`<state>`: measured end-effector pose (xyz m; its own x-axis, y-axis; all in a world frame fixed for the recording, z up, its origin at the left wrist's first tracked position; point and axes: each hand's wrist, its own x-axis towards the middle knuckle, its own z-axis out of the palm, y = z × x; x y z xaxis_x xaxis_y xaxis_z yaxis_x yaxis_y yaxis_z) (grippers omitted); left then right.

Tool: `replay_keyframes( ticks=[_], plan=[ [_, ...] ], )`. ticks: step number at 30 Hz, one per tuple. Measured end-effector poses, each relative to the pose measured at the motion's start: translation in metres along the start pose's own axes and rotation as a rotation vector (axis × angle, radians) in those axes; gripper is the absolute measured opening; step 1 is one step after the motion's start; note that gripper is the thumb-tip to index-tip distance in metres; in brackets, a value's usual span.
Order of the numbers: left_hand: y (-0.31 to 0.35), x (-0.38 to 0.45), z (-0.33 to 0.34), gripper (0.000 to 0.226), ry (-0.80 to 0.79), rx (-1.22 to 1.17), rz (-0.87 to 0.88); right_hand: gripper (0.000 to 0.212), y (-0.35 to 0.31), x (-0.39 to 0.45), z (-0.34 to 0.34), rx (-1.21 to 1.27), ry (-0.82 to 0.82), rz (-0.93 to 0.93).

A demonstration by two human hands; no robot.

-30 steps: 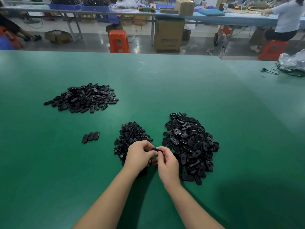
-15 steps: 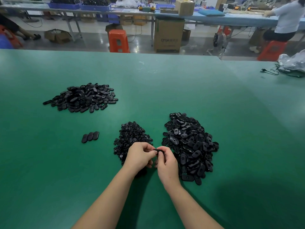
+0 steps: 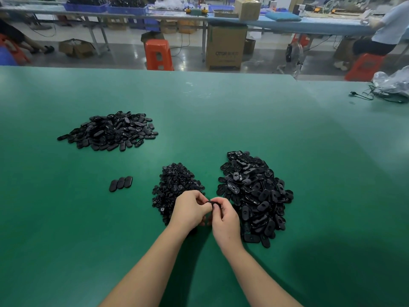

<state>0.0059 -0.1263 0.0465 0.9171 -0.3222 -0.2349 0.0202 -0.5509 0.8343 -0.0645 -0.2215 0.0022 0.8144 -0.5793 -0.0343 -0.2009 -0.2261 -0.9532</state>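
Note:
My left hand [image 3: 190,209] and my right hand [image 3: 225,219] meet over the green table [image 3: 221,111], both pinching one small black oval plastic part [image 3: 213,203] between their fingertips; most of it is hidden by fingers. Behind my left hand lies a pile of small black pieces [image 3: 174,185]. To the right of my right hand is a bigger pile of black oval shells [image 3: 254,196]. A third pile of black ovals [image 3: 110,131] sits at the far left. A row of three black ovals [image 3: 121,183] lies side by side left of the small pile.
A plastic bag with black cables [image 3: 391,87] lies at the table's far right. Beyond the table's far edge stand an orange stool [image 3: 158,54], a cardboard box [image 3: 225,47] and a long bench with a seated person [image 3: 380,34].
Both hands stay together on the same small part, with only slight finger shifts. The piles and the row of three have not moved.

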Motion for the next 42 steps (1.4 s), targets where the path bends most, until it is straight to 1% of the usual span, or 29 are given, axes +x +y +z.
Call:
replay_keyframes(
  ticks=[8, 12, 15, 18, 24, 27, 30, 33, 35, 37, 39, 42],
  plan=[
    [0.004, -0.004, 0.001, 0.008, 0.018, 0.021, 0.015, 0.018, 0.002, 0.001, -0.001, 0.0, 0.003, 0.003],
    [0.003, -0.006, 0.002, 0.008, 0.011, -0.005, 0.044, 0.02, 0.001, -0.001, 0.0, 0.023, 0.021, -0.023],
    [0.001, -0.007, 0.001, 0.008, -0.022, -0.029, 0.055, 0.021, 0.0, -0.003, 0.0, 0.04, 0.037, -0.04],
    [-0.002, -0.007, -0.002, 0.006, -0.076, -0.075, 0.044, 0.018, 0.0, -0.003, 0.0, 0.022, 0.026, -0.06],
    [-0.004, -0.006, -0.01, 0.01, -0.14, -0.014, 0.071, 0.012, 0.0, -0.003, -0.001, 0.003, 0.004, -0.09],
    [-0.006, -0.006, -0.012, 0.007, -0.145, -0.013, 0.113, 0.017, 0.001, -0.003, 0.001, 0.014, 0.006, -0.095],
    [-0.004, -0.007, -0.012, 0.012, -0.154, 0.105, 0.196, 0.025, 0.002, -0.002, 0.003, 0.08, 0.019, -0.033],
    [-0.006, -0.006, -0.017, 0.007, -0.052, 0.259, 0.269, 0.028, 0.003, -0.002, 0.003, 0.144, 0.028, -0.012],
    [-0.011, -0.005, -0.026, 0.006, 0.036, 0.308, 0.3, 0.028, 0.002, -0.002, 0.004, 0.168, 0.023, -0.019],
    [-0.02, -0.002, -0.043, 0.006, 0.117, 0.271, 0.278, 0.028, 0.001, -0.003, 0.004, 0.19, 0.014, -0.013],
    [-0.032, 0.005, -0.067, 0.007, 0.21, 0.163, 0.203, 0.025, 0.001, -0.003, 0.003, 0.172, -0.016, -0.004],
    [-0.059, 0.017, -0.111, 0.005, 0.452, 0.054, 0.08, 0.02, 0.0, -0.003, 0.002, 0.115, -0.056, 0.004]
  ],
)
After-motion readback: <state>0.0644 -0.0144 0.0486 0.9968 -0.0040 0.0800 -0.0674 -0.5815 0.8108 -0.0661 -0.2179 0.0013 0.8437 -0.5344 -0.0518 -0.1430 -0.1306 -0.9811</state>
